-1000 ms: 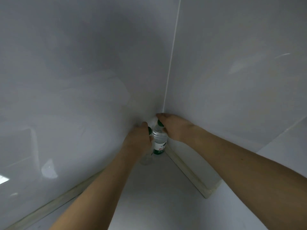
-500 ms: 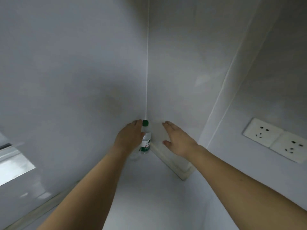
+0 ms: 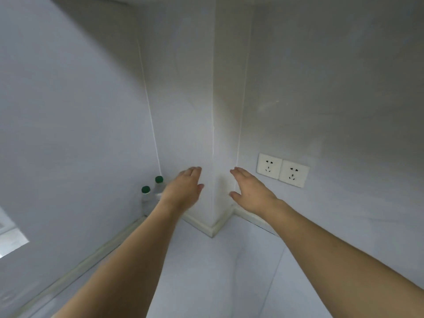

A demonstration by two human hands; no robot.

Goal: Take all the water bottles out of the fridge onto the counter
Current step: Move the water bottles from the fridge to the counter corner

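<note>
Two green-capped bottles (image 3: 146, 198), hands (image 3: 183, 189) empty

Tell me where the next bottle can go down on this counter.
Bare counter lies between the forearms, in front of the jutting wall corner, and to the right, below the sockets. Only the far left corner is crowded: two green-capped bottles stand there, just beyond the open left hand.

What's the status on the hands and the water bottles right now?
Left hand open, right hand open, both empty. Two green-capped water bottles upright in the counter corner. Nothing in the way.
</note>
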